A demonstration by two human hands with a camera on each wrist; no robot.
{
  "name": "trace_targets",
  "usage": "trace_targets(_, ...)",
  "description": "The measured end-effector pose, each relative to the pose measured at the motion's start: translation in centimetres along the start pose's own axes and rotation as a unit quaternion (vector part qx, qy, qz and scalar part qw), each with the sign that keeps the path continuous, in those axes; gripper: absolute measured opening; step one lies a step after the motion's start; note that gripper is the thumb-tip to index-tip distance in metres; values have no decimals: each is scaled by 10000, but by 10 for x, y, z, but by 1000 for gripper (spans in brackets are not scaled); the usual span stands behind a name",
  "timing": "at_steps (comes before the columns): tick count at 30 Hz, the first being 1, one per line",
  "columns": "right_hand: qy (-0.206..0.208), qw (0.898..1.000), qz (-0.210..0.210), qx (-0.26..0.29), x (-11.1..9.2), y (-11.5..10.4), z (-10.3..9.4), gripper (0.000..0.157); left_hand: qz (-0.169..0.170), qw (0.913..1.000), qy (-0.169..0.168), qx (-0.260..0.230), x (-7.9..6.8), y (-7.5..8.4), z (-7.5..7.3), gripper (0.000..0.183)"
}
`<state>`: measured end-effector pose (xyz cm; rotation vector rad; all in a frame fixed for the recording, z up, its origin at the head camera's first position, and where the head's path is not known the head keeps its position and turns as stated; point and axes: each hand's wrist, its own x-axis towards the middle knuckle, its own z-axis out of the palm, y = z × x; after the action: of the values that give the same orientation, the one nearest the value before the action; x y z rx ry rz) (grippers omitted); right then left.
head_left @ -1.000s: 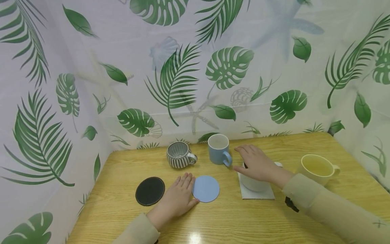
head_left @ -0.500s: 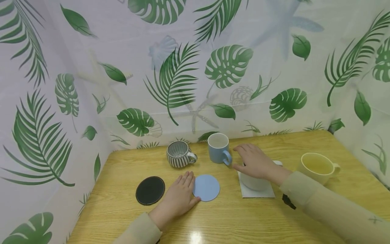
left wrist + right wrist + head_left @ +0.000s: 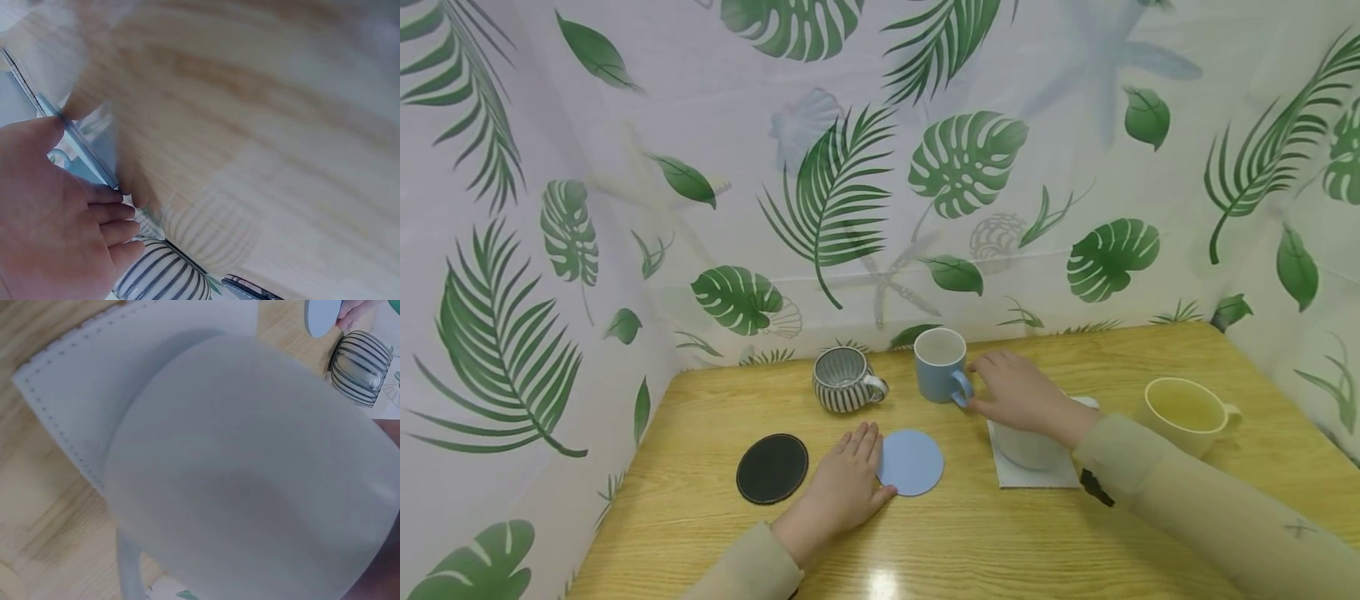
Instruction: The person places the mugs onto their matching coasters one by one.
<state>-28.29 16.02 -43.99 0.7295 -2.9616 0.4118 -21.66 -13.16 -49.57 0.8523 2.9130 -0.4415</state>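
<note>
Looking across the wooden bench [image 3: 970, 546] from its left end, we first see a black round coaster [image 3: 772, 468] lying flat. Just beside it is our left hand [image 3: 841, 487], its fingers straight and held together and its thumb spread away; thumb and forefinger meet the left edge of a light blue round coaster [image 3: 913, 462] without curling round it. Behind this hand a striped mug [image 3: 841, 390] stands upright, handle to the right. To its right, near the leafy backdrop [image 3: 850, 83], stands a blue mug [image 3: 936, 377], its handle turned toward our right hand [image 3: 1018, 392]. That hand is loosely spread, with nothing in its grip; whether it touches the blue handle we cannot tell. Under it, partly hidden, a white mug [image 3: 1032, 452] stands on a white square coaster [image 3: 1039, 481] with a stitched border. Farthest right is a wide yellow mug [image 3: 1182, 425], its handle pointing right.
</note>
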Motion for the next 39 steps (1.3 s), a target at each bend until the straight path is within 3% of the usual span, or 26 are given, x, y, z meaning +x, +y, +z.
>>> trace_targets(9, -297, 9984, 297, 368, 13, -4, -1, 48, -7, 10000, -47, 28, 2, 1, 3, 80)
trace_targets(21, -641, 9908, 648, 998, 25, -3, 0, 20, -14, 10000, -89, -13, 1, 1, 2, 80)
trace_targets(28, -825, 9847, 809, 1301, 33, 3, 2, 19, -7, 9999, -107, -11, 4, 0, 5, 80)
trace_targets(39, -943, 9836, 907, 1243, 42, 7, 6, 22, 38, 10000, -31, -19, 1, 0, 5, 79)
